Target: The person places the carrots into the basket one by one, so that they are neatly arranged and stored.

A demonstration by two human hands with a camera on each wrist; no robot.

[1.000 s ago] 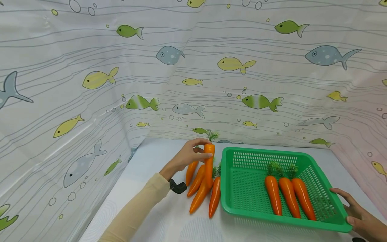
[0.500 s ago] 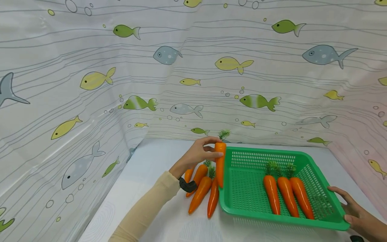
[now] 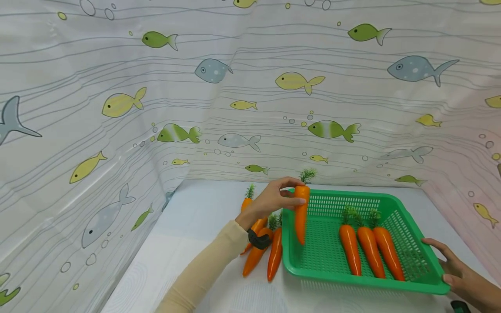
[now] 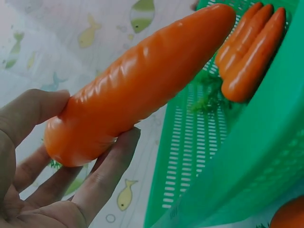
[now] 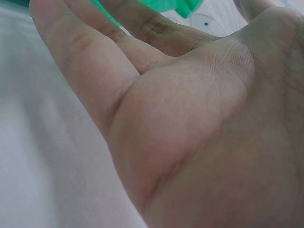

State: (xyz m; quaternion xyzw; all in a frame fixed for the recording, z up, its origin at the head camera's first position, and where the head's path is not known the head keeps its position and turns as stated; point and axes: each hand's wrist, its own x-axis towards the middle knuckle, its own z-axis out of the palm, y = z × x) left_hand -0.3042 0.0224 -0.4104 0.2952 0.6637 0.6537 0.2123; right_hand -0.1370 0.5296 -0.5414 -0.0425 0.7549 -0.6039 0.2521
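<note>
My left hand [image 3: 274, 199] pinches an orange toy carrot [image 3: 301, 215] near its thick end, thumb on one side and fingers on the other. Leafy green tops stick up above the grip, and the tip points down over the left part of a green plastic basket [image 3: 352, 281]. In the left wrist view the carrot [image 4: 137, 85] looks glossy and ridged. Three more carrots [image 3: 371, 252] lie side by side in the basket's right half. My right hand [image 3: 463, 274] holds the basket's right rim with thumb and fingers; the right wrist view shows mostly its palm [image 5: 185, 118].
Several loose carrots [image 3: 275, 254] lie on the white table [image 3: 188, 230] just left of the basket, partly hidden by my left wrist. A fish-patterned sheet [image 3: 250, 87] rises behind and along both sides.
My left hand has carried the carrot rightward from the loose pile, across the basket's left rim to above its inside. My right hand stays at the basket's right rim.
</note>
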